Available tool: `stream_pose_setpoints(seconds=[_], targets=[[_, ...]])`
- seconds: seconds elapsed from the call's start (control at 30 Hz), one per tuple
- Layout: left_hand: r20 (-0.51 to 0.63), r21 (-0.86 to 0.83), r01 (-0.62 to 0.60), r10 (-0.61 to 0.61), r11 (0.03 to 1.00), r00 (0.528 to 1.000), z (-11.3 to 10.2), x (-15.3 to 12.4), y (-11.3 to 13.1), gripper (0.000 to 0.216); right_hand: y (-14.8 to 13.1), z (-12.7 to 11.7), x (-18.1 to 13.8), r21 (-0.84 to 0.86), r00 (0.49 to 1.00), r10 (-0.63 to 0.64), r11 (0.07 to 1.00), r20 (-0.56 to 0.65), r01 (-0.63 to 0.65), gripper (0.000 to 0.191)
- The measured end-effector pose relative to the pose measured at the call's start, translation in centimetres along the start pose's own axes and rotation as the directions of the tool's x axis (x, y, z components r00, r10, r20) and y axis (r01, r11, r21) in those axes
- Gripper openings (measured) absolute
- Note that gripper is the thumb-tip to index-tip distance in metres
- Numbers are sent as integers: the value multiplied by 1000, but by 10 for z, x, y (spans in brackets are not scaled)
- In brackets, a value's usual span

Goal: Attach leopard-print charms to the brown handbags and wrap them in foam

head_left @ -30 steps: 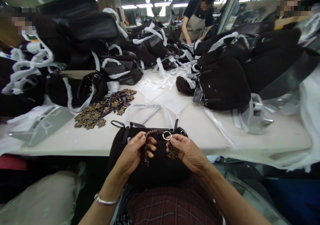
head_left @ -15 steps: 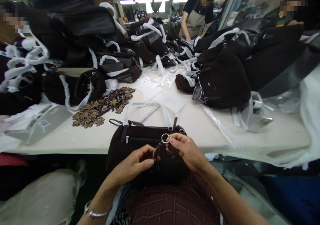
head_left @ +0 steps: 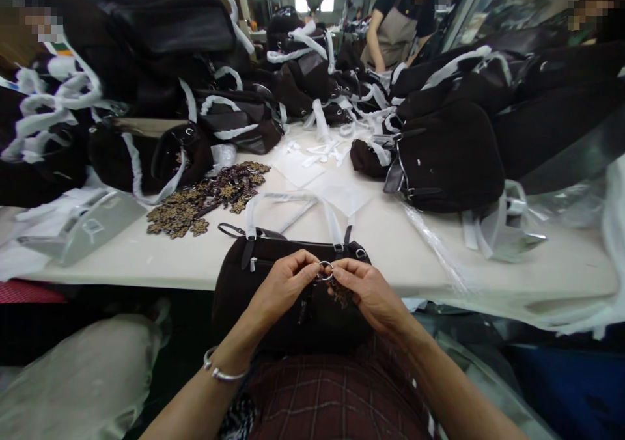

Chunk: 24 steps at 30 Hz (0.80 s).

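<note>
A silver key ring [head_left: 326, 271] sits between my two hands, above a dark handbag [head_left: 239, 297]. My left hand [head_left: 293, 280] pinches its left side between thumb and fingertips. On the opposite side my right hand [head_left: 366, 290] grips the ring, with a brown-gold charm [head_left: 342, 293] hanging beneath its fingers. The braided cord of the charm is mostly hidden by my fingers. The handbag lies at the table's front edge, its wrapped white handles [head_left: 332, 222] standing up toward the back. A small zip pull [head_left: 252, 264] shows on its front.
On the table [head_left: 117, 261], a pile of flower-shaped charms [head_left: 180, 209] lies left of the handbag. A clear plastic-like piece [head_left: 92, 225] is farther left. Dark bags [head_left: 449, 160] are heaped right and behind. Across the table, a person in an apron [head_left: 395, 33] works.
My left hand has moved up and right from the braided cord to the key ring. My right hand keeps its grip. The view has shifted slightly.
</note>
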<state>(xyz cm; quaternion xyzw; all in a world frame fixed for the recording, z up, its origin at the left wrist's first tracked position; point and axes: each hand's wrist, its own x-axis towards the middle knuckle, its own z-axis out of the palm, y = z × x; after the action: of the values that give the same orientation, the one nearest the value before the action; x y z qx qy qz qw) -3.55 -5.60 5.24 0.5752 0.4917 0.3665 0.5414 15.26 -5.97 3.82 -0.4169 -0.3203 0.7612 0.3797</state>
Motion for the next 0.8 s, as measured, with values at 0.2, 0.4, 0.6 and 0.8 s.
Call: stream_pose_setpoints(seconds=[0.2,0.4,0.6,0.8], targets=[[24,-176,142,-140,974,990,3,-1,-4,23,0,-2,1,-46,999,-19,999,43,21,30],[116,-387,244,-216,889,970,4,0,-5,26,-4,-2,1,-185,986,-134,971,102,151,27],[244,-452,328,-239,830,940,6,1,-10,29,-11,-4,2,-552,914,-361,731,187,401,16],[104,-357,230,-206,906,973,9,-2,-10,30,-16,-2,4,-682,871,-463,584,165,440,9]])
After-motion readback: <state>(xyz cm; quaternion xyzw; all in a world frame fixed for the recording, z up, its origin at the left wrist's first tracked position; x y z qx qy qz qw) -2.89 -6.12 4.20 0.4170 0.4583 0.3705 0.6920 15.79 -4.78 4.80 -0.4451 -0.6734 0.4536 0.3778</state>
